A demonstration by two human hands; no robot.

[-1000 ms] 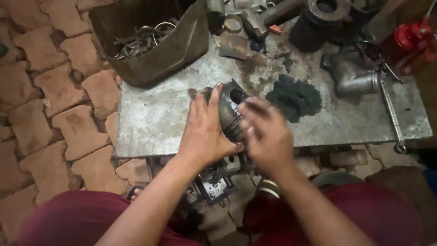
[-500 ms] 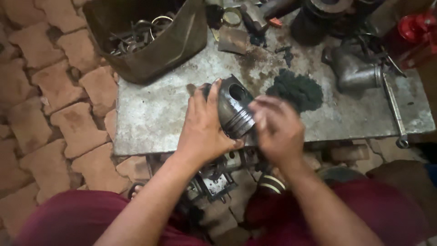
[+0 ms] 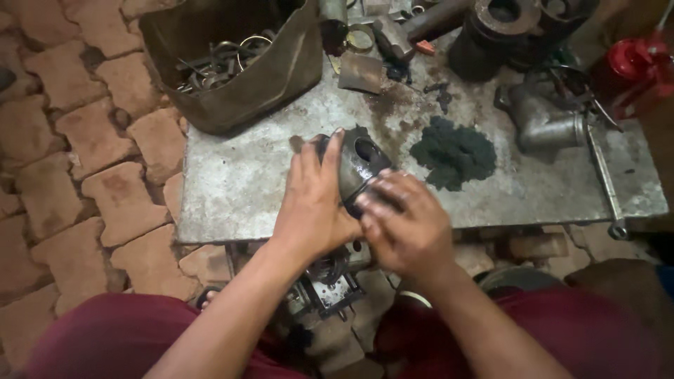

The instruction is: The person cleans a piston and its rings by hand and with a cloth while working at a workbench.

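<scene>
Two hands, the left hand [image 3: 312, 203] and right hand [image 3: 407, 228], are wrapped tight around a gray metal piston [image 3: 358, 165] over the metal table [image 3: 232, 189].

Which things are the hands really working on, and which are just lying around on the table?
In the hands:
- left hand gripping the round grey metal piston
- right hand pressed on its lower end

Lying about:
- olive tub of metal rings
- dark green crumpled cloth
- grey metal pipe elbow
- long steel rod
- red jack
- scratched grey metal table
</scene>
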